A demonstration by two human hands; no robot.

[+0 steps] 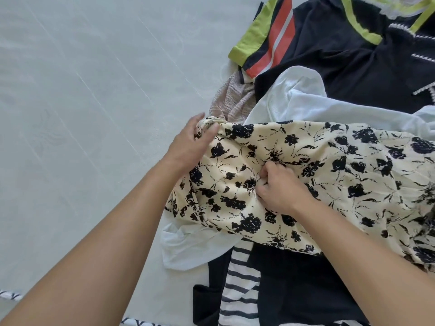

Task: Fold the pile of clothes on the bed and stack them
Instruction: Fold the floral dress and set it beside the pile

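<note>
Both forearms bare, no sleeves, no jewellery.

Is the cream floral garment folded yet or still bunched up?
Still bunched up. The floral garment lies rumpled across the pile; the right hand pinches its fabric, and the left hand rests at its gathered end.

The floral garment (pixel 306 175) is thin, matt woven cloth, crumpled. In the upper centre of the frame, the pink fabric (pixel 229 102) looks textured and lacy. The pale bed sheet (pixel 82 102) is smooth with a faint sheen.
</note>
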